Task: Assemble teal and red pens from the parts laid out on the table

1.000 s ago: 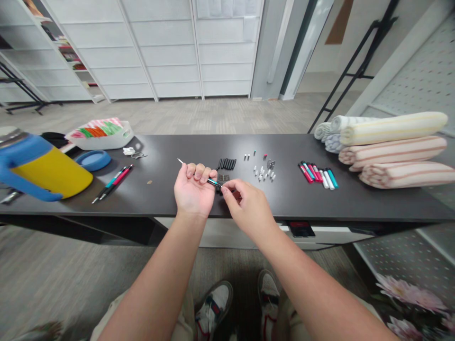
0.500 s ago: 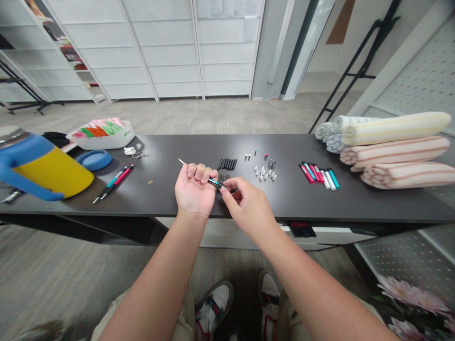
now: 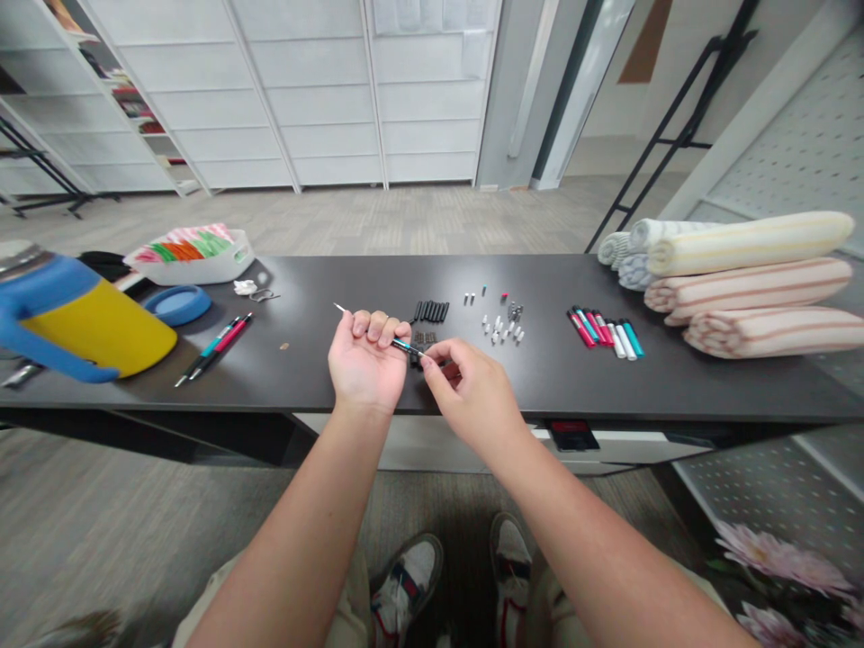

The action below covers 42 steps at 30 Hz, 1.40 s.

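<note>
My left hand (image 3: 365,364) is curled in a fist around a thin teal pen (image 3: 405,345), whose white tip pokes out past the fingers on the left. My right hand (image 3: 469,389) pinches the pen's right end with thumb and forefinger. Both hands hover over the front of the dark table (image 3: 310,360). Just beyond them lie a row of black pen grips (image 3: 430,311), small black parts (image 3: 425,338) and small white parts (image 3: 500,329). Two assembled pens (image 3: 214,346), teal and pink, lie to the left.
A row of coloured pen barrels (image 3: 604,328) lies to the right, beside rolled towels (image 3: 749,283). On the left stand a yellow and blue jug (image 3: 81,324), a blue lid (image 3: 176,304) and a white tray of coloured items (image 3: 193,252). My shoes show below the table's front edge.
My right hand's fingertips have shifted slightly along the pen's right end; my left hand moved a little up and left. Otherwise the scene is the same.
</note>
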Tool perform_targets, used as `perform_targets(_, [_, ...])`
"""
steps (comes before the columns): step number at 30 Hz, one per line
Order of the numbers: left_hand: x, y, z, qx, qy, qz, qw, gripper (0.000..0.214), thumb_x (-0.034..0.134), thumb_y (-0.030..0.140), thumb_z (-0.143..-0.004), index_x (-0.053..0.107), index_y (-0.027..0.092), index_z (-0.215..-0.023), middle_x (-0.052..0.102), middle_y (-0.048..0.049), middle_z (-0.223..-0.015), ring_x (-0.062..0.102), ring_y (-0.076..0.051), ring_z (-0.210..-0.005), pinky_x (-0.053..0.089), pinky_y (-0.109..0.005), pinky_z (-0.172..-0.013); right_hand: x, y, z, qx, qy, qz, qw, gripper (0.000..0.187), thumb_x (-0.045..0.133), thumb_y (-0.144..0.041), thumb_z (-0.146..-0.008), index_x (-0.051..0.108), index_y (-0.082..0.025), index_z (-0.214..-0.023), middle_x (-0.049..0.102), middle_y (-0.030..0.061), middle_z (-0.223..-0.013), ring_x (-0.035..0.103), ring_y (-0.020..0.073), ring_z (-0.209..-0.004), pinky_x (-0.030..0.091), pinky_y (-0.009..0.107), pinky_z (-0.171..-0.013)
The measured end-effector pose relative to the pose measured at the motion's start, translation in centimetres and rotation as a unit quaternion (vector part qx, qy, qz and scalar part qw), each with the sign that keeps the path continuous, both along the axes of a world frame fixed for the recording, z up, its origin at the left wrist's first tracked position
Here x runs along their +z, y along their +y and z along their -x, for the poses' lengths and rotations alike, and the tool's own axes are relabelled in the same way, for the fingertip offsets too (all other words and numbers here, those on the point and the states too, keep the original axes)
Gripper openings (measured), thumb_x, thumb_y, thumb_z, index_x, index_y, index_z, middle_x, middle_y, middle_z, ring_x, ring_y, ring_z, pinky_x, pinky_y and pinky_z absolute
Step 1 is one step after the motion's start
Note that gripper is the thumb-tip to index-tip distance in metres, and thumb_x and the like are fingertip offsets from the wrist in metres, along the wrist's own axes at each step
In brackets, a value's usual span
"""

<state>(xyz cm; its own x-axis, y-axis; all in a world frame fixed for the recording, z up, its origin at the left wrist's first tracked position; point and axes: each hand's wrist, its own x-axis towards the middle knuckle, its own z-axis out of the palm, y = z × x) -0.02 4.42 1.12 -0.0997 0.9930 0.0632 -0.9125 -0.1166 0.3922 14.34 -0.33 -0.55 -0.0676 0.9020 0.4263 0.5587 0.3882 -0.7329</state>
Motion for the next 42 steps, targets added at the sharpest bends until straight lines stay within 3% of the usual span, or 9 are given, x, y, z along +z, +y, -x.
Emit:
perform_targets(8, [0.24, -0.22, 0.01, -0.017, -0.012, 0.0, 1.0, 0.042, 0.039, 0.033, -0.109, 0.031, 0.021, -0.069, 0.032, 0.0053, -0.063, 0.039, -0.009, -0.051, 0.049, -0.027, -0.065, -0.43, 0.14, -0.03, 0.001, 0.02, -0.001, 1.0, 0.005, 0.069, -0.025, -0.096, 0.073, -0.023, -0.098, 0.077, 0.0017, -0.09, 0.068, 0.0175, -0.072, 0.053, 0.03, -0.074])
perform_targets(15, [0.29, -0.28, -0.04, -0.014, 0.043, 0.026, 0.999, 0.043, 0.04, 0.033, -0.109, 0.029, 0.021, -0.07, 0.032, 0.0056, -0.061, 0.037, -0.009, -0.05, 0.049, -0.026, -0.066, -0.63, 0.16, 0.01, -0.013, 0.033, 0.003, 0.999, 0.005, 0.073, -0.029, -0.094, 0.072, -0.025, -0.093, 0.077, 0.0003, -0.086, 0.069, 0.0181, -0.07, 0.055, 0.031, -0.074])
perform_targets(21, [0.15, -0.22, 0.14, -0.027, -0.004, 0.004, 1.0, 0.043, 0.042, 0.032, -0.109, 0.03, 0.022, -0.069, 0.032, 0.0057, -0.061, 0.038, -0.009, -0.049, 0.05, -0.027, -0.065, -0.29, -0.35, 0.02, -0.004, -0.008, -0.046, 0.999, 0.008, 0.069, -0.025, -0.098, 0.077, -0.023, -0.098, 0.079, 0.0029, -0.091, 0.07, 0.0193, -0.078, 0.054, 0.031, -0.078])
perform_targets(34, [-0.01, -0.28, 0.33, -0.044, -0.011, -0.005, 0.999, 0.043, 0.042, 0.033, -0.109, 0.03, 0.021, -0.069, 0.032, 0.0053, -0.061, 0.038, -0.009, -0.05, 0.048, -0.027, -0.063, -0.15, -0.29, -0.15, 0.006, -0.029, -0.036, 0.999, 0.021, 0.059, -0.03, -0.104, 0.071, -0.021, -0.089, 0.071, 0.0016, -0.075, 0.065, 0.0183, -0.07, 0.044, 0.03, -0.069])
perform_targets(42, [0.14, -0.27, 0.24, -0.03, -0.005, 0.0, 1.0, 0.044, 0.041, 0.032, -0.109, 0.03, 0.021, -0.069, 0.032, 0.0056, -0.06, 0.037, -0.009, -0.05, 0.048, -0.027, -0.063, -0.22, -0.38, 0.0, 0.011, 0.033, 0.004, 0.999, 0.007, 0.065, -0.028, -0.097, 0.068, -0.022, -0.1, 0.076, -0.0003, -0.09, 0.065, 0.0127, -0.064, 0.047, 0.026, -0.066])
